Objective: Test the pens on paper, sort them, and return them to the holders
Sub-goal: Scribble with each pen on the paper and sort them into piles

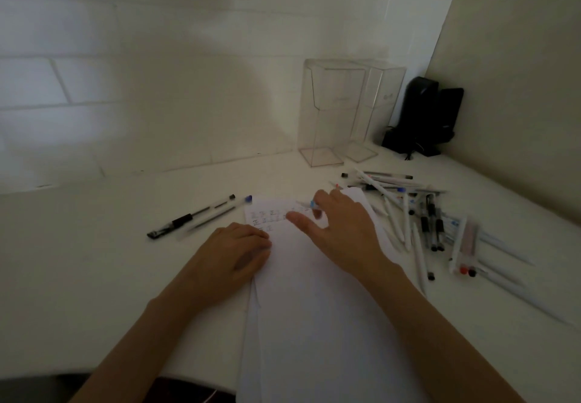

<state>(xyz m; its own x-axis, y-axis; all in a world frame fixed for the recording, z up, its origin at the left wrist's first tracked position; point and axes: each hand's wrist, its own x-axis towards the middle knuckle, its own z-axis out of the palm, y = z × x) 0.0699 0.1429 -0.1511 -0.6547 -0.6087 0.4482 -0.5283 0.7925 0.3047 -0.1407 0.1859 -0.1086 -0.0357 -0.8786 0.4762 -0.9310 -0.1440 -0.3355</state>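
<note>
A sheet of white paper lies in front of me, with small test scribbles near its top left corner. My left hand rests on the paper's left edge with its fingers bent, holding nothing. Over the top of the sheet, my right hand pinches a pen with a blue end; the thumb is stretched out to the left and the image is blurred there. Two clear holders stand empty by the back wall. A black pen and a blue-capped pen lie left of the paper.
A loose pile of several pens lies right of the paper, spreading toward the right wall. A black device with a cable stands in the back right corner. The table's front edge runs just below my forearms.
</note>
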